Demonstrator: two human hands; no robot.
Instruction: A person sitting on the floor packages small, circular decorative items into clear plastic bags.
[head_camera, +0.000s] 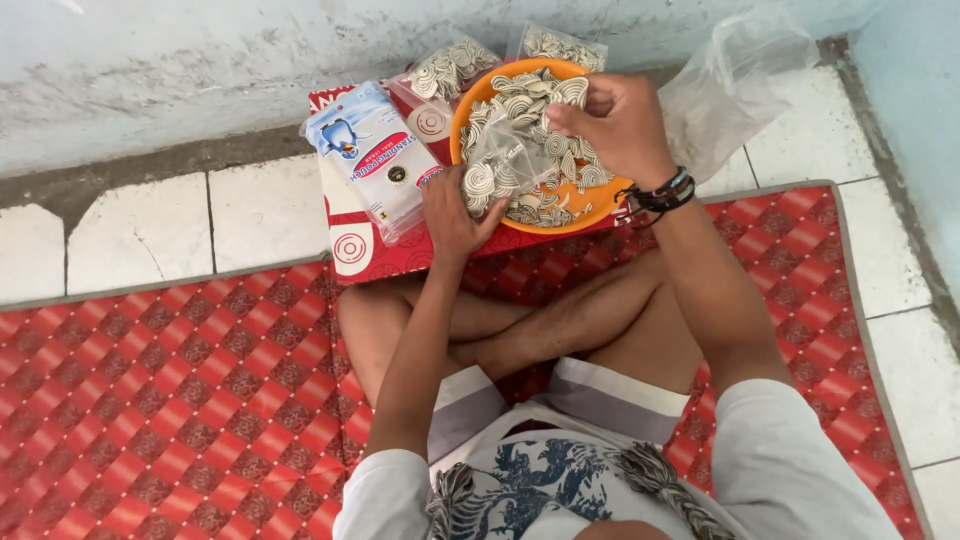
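The person is sitting cross-legged behind the orange bowl (478, 100), heaped with spiral snacks (535, 120). The left hand (455, 215) is gripping a small clear pouch (500, 160) over the bowl's near side; the right hand (620, 125) is pinching snacks above it (fingertips hidden). Filled bags (455, 65) are lying just beyond the bowl.

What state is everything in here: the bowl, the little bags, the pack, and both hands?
Orange bowl: heaped with spiral snacks.
Small clear bag: held open over the bowl, partly filled.
Left hand: gripping the small clear bag.
Right hand: fingers pinching spiral snacks.
Two filled bags: lying behind the bowl.
Pouch pack: lying flat on the red box.
Large plastic bag: crumpled, looks empty.
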